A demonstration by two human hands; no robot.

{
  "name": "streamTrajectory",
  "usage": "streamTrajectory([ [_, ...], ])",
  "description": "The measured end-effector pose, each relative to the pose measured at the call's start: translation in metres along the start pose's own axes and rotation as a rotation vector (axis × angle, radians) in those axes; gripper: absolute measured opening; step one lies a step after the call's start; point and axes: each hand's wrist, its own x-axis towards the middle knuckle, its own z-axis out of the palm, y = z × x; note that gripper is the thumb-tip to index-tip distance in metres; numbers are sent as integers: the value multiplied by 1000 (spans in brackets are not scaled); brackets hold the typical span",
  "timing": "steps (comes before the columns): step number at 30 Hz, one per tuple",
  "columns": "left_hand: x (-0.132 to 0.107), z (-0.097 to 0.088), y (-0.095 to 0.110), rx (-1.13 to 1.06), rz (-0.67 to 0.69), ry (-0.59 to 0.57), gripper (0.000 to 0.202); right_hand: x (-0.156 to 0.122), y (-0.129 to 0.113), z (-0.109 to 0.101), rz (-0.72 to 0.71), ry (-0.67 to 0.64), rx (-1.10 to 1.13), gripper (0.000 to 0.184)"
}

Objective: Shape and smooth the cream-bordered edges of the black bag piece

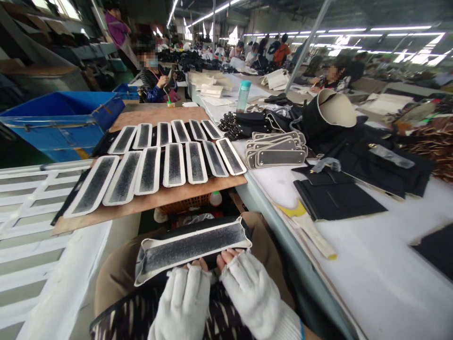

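Across my lap lies a black bag (pixel 194 248), its long dark-grey bottom facing up inside a raised off-white rim. My left hand (pixel 186 293), in a white glove with bare fingertips, grips the near edge around the middle. Close beside it, toward the right end, my right hand (pixel 249 283) wears the same kind of glove and holds that edge too. Both sets of fingertips press on the black side just below the rim; the thumbs are hidden.
Two rows of grey panels with white borders (pixel 175 165) cover a brown board (pixel 201 189) ahead. On the white table at right are stacked base panels (pixel 279 158), black bag pieces (pixel 336 196) and a yellow-white brush-like tool (pixel 307 226). A blue bin (pixel 60 118) stands left; people sit beyond.
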Motion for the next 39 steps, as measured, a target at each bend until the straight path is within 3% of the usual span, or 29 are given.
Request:
streamTrajectory([
  [3,3,4,10,-45,-9,-12,39,-5,8,-5,-6,-26,18,29],
  [8,10,9,22,-63,27,-120,27,-13,17,-11,13,-55,7,31],
  [11,12,14,27,-72,37,-120,25,-16,17,-12,62,-39,2,28],
  [15,2,35,39,-243,-99,-142,32,-13,18,-10,132,-30,11,26],
  [19,-10,58,57,-562,-267,-139,46,-6,18,-8,129,-75,4,28],
  [22,-5,54,61,-649,-323,-43,49,-4,16,-10,99,-72,-52,29],
  [24,2,39,51,-545,-258,36,49,-4,15,-14,55,-82,-100,30],
  [27,1,10,18,-391,-161,98,50,-4,13,-20,-47,-152,-181,31],
  [29,-12,-5,-11,-273,-177,133,43,-2,8,-22,-49,-220,-219,31],
  [31,-32,-9,-39,-231,-302,135,35,5,-2,-20,-12,-263,-222,32],
  [35,-60,5,-78,-716,-796,-41,57,26,-36,1,12,-151,-181,26],
  [39,-43,13,-80,-1225,-985,-147,73,46,-62,22,-34,-75,-68,19],
])
